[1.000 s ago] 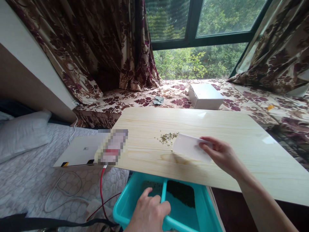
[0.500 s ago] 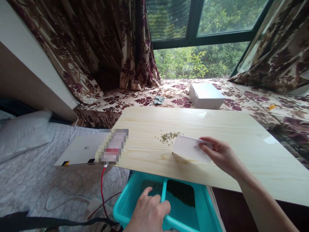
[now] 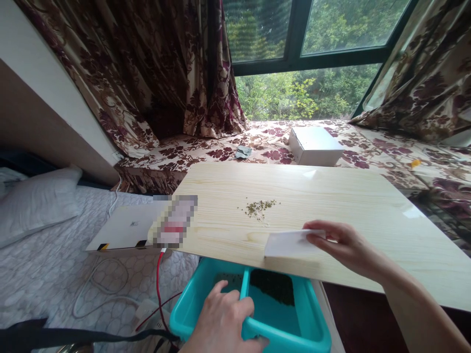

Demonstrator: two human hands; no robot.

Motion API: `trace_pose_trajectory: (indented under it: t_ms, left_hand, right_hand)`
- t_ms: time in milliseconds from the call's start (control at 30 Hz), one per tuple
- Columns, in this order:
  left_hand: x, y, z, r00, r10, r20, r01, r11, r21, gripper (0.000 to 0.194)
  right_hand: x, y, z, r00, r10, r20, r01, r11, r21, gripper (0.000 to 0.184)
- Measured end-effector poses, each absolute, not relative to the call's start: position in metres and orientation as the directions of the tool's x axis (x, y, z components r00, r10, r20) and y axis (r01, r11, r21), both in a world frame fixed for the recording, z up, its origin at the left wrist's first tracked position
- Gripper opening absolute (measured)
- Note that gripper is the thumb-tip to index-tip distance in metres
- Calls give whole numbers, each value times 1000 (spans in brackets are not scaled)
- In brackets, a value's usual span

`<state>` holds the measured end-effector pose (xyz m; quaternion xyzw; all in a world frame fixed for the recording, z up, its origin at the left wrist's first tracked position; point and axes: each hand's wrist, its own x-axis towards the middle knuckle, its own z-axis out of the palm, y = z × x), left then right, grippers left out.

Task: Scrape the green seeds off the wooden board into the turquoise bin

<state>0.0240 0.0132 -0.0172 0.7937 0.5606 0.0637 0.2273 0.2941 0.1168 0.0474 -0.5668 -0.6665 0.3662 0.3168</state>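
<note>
My right hand (image 3: 340, 241) pinches a thin white card (image 3: 287, 243) by its right end, its lower edge at the wooden tabletop near the front edge. Beyond the card, a scatter of small greenish-brown grains (image 3: 257, 209) lies on the table (image 3: 221, 230). Below the table's front edge, my left hand (image 3: 224, 314) is closed over the divider of a turquoise two-compartment bin (image 3: 316, 314), index finger stretched over the left side. Dark green grains (image 3: 272, 287) lie in the right compartment, and a few dark specks show in the left one.
A pixelated device (image 3: 178, 220) with a red cable (image 3: 158, 279) lies at the table's left end, by a white box (image 3: 121, 228) on the bed. Another white box (image 3: 316, 145) and a crumpled grey-green piece (image 3: 243, 152) sit on the flowered window seat.
The white card has moved nearer to me, away from the grains, and stands more upright. The bin has shifted slightly left and up in view, my left hand still on it.
</note>
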Motion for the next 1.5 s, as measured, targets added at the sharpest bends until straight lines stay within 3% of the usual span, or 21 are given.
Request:
trace_pose_trajectory:
  t_ms: [100, 333, 567, 767, 1067, 1500]
  left_hand:
    - [24, 13, -14, 345, 926, -153, 859, -245, 450, 29]
    - [29, 11, -19, 399, 910, -108, 850, -324, 415, 31]
    - [37, 12, -27, 479, 877, -46, 817, -426, 387, 39]
    - [46, 13, -25, 502, 864, -36, 814, -458, 357, 39]
    - [57, 18, -10, 534, 810, -241, 833, -456, 313, 37]
    - [61, 23, 4, 520, 783, -342, 849, -429, 310, 40]
  right_hand:
    - [303, 106, 55, -176, 981, -76, 490, 20, -871, 43]
    - [304, 119, 35, 246, 969, -26, 284, -98, -954, 35]
    - [300, 136, 11, 355, 932, -70, 280, -177, -944, 28]
    - [294, 134, 6, 289, 951, -112, 247, -187, -951, 33]
    - [277, 126, 3, 171, 974, -148, 222, -184, -958, 36]
    - [247, 100, 9, -143, 979, -148, 281, -103, -954, 27]
